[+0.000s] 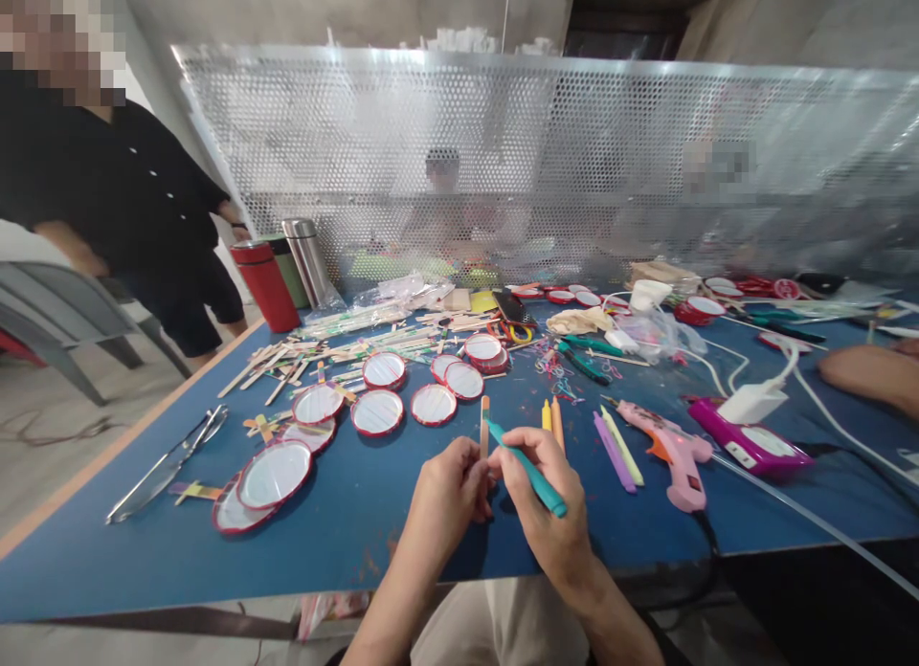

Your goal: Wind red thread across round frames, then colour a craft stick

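Upright between the fingers of my left hand (451, 489) is a wooden craft stick (484, 427) with an orange band and a darker green tip. My right hand (546, 494) grips a teal marker (531, 473), its tip against the stick's upper part. Just beyond my right hand lie a yellow marker (547, 415) and an orange marker (558, 425). Further right, a purple marker (615, 453) lies alongside a pale green marker (623, 446). Left of my hands are several round, red-rimmed discs (377, 411).
A pink glue gun (675, 451) and a purple power strip (750, 438) with cables are on the right. Loose craft sticks (287, 360), bottles (265, 288) and eyeglasses (172, 460) occupy the left. A perforated metal screen (402, 121) stands behind; a person in black (107, 188) is at left.
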A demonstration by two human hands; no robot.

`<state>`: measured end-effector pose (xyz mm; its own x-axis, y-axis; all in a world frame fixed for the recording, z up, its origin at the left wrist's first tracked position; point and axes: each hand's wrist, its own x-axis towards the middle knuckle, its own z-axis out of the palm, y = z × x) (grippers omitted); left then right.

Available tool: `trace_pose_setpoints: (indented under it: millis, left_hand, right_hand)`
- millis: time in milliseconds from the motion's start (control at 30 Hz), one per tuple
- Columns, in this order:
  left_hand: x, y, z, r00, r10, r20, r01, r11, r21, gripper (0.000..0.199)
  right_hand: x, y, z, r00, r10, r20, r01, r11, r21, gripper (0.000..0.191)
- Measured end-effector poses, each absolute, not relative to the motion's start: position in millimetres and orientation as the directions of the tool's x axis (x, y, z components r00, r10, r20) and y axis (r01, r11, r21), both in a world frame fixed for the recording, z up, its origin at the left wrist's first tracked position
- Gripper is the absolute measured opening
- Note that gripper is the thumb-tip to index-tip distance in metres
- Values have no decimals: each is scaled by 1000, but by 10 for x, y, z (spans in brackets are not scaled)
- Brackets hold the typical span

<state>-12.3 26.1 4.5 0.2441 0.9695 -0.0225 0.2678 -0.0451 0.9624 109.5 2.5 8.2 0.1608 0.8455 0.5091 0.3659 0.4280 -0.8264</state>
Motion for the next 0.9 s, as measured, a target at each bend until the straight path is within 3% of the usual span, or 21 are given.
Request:
trace_pose_setpoints:
  millis: [900]
  left_hand:
    - [-131,258,56,260,966,-17,276,-57,960,12]
  right_hand:
    - [1102,24,72,123,832,541,364,470,-804,9]
